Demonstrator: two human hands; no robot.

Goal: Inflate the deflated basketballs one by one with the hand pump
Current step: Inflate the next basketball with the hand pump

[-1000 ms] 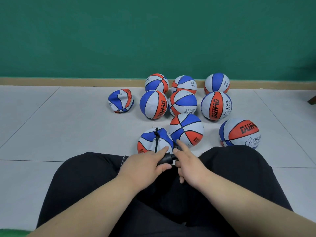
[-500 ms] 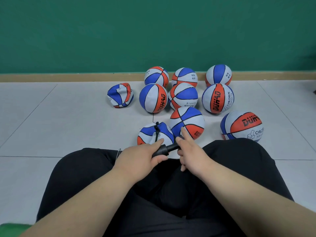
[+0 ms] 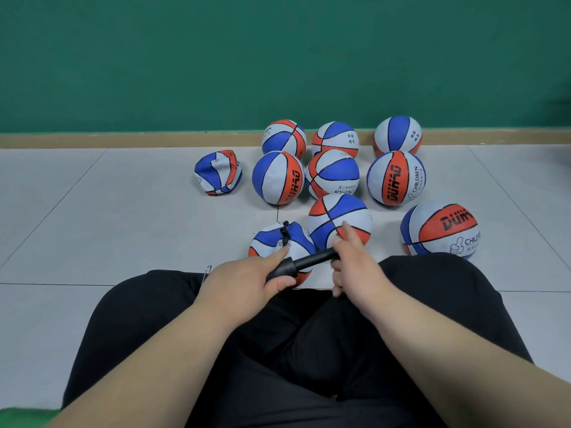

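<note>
pump (image 3: 309, 261) gripped between left hand (image 3: 244, 279), right hand (image 3: 355, 264)

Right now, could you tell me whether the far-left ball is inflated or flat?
Flat: the far-left ball is crumpled and caved in, unlike the round balls beside it.

A deep green wall (image 3: 185, 57) meets a pale grey tiled floor (image 3: 92, 227) along a tan skirting board (image 3: 92, 140) — thin dark grout lines (image 3: 46, 284) divide the large tiles. Soft, even light fills the room, and a green patch (image 3: 18, 418) shows at the bottom-left corner.
</note>
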